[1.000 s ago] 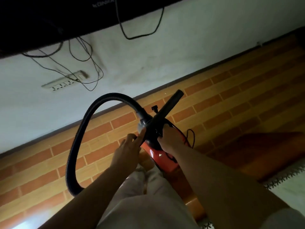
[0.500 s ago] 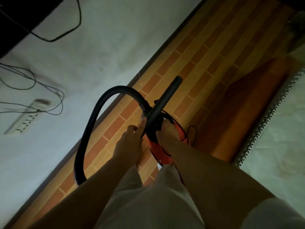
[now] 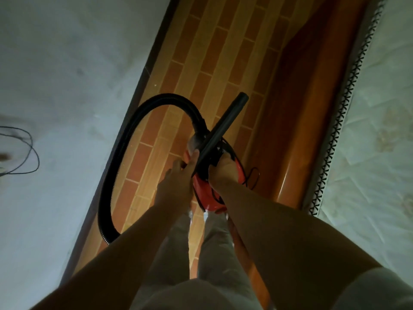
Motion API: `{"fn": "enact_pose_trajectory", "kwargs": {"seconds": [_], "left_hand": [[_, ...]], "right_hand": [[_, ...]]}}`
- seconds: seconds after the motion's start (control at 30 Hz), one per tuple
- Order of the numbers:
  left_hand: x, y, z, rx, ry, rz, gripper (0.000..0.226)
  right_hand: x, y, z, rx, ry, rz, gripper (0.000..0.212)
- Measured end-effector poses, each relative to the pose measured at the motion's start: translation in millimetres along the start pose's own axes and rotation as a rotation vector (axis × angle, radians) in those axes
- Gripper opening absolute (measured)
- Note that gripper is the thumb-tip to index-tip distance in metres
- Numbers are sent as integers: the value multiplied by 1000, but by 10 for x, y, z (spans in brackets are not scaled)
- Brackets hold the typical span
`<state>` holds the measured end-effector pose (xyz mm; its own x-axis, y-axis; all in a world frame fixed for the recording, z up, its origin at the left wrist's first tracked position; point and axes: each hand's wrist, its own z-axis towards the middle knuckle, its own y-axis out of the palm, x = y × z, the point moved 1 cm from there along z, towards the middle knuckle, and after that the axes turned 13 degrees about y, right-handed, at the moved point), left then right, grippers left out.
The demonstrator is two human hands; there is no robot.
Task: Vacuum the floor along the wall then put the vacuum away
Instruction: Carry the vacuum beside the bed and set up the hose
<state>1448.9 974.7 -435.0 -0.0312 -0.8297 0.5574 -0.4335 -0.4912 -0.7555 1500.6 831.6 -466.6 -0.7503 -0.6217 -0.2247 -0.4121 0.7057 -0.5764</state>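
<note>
I hold a small red vacuum [image 3: 206, 195] in front of my legs, above the brick-patterned floor [image 3: 212, 63]. My right hand [image 3: 223, 173] grips its top near the black handle. My left hand [image 3: 178, 182] holds the other side, thumb lying up along the black nozzle tube [image 3: 221, 130], which points up and to the right. The black ribbed hose [image 3: 125, 148] loops out to the left from the vacuum's front, over the floor beside the wall [image 3: 67, 86]. A thin black cord [image 3: 252, 175] hangs at the vacuum's right.
A dark baseboard [image 3: 143, 79] runs where wall meets floor. A glossy wooden bed frame [image 3: 312, 108] and a white mattress with black-stitched edge [image 3: 380, 130] border the floor strip on the right. Loose black cables [image 3: 26, 151] lie against the wall at far left.
The view has swung to the right: the wall socket strip and dark furniture have left the frame, and the bed now fills the right side. Both hands keep the same hold on the vacuum.
</note>
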Motion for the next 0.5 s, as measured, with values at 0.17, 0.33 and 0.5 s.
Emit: {"fn": "enact_pose_trajectory", "kwargs": {"seconds": [0.17, 0.33, 0.5], "left_hand": [[-162, 324, 163, -82, -17, 10, 78], [-380, 704, 462, -113, 23, 22, 77], [-685, 1135, 768, -133, 14, 32, 78]], "right_hand": [[291, 379, 326, 3, 140, 121, 44], [539, 727, 787, 26, 253, 218, 42], [756, 1130, 1419, 70, 274, 255, 52]]}}
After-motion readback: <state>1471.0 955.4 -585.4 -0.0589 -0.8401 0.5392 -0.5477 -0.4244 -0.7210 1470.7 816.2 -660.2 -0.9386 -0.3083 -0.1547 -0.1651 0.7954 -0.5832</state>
